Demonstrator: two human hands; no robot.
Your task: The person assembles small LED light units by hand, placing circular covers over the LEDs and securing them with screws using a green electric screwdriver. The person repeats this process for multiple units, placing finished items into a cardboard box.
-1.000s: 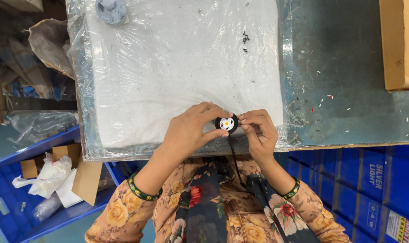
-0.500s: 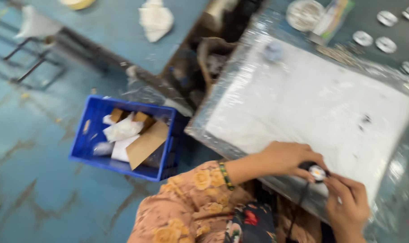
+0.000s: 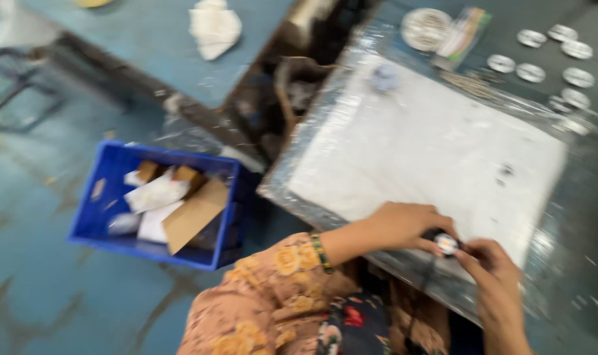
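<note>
A small round black part with a white face [image 3: 445, 242] sits at the near edge of a white foam pad [image 3: 430, 151] wrapped in clear plastic. My left hand [image 3: 397, 225] grips the part from the left. My right hand [image 3: 493, 273] pinches it from the right. A thin black cable [image 3: 422, 289] hangs from the part down toward my lap. The picture is blurred by head motion.
A blue crate [image 3: 115, 233] holding cardboard scraps and white wrappers stands on the floor at my left. Several round silver discs [image 3: 549, 62] lie at the table's far right. A crumpled white rag [image 3: 213, 27] rests on a second blue table beyond.
The view has swung left and tilted, bringing the blue crate and floor into sight. Both hands have stayed on the small round part at the pad's near edge.
</note>
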